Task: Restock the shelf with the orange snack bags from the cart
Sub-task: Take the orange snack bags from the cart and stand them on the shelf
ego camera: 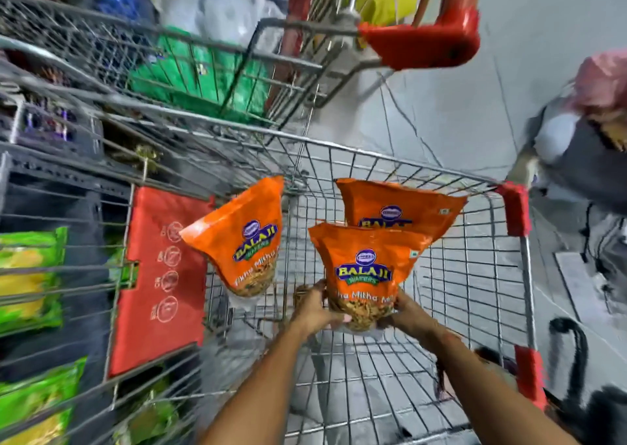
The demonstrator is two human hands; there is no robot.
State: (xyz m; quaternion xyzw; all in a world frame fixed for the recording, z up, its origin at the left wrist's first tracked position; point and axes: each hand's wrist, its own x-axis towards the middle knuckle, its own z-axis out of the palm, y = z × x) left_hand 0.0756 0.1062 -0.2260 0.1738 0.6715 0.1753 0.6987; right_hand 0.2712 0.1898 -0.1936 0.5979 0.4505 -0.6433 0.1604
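Observation:
Three orange snack bags sit in a wire cart [524,275] with red corner guards. Both my hands reach into the cart and clasp the nearest orange bag [364,268] at its lower end: my left hand [314,309] on its left side, my right hand [409,315] on its right. A second orange bag [400,207] lies just behind it, partly covered. A third orange bag [246,237] leans against the cart's left wall, apart from my hands.
A red flap [159,281] hangs on the cart's left side. Green snack packs [30,275] fill the shelf on the left. A second cart [210,71] holding green bags stands ahead. A person [583,159] crouches at the right on the grey floor.

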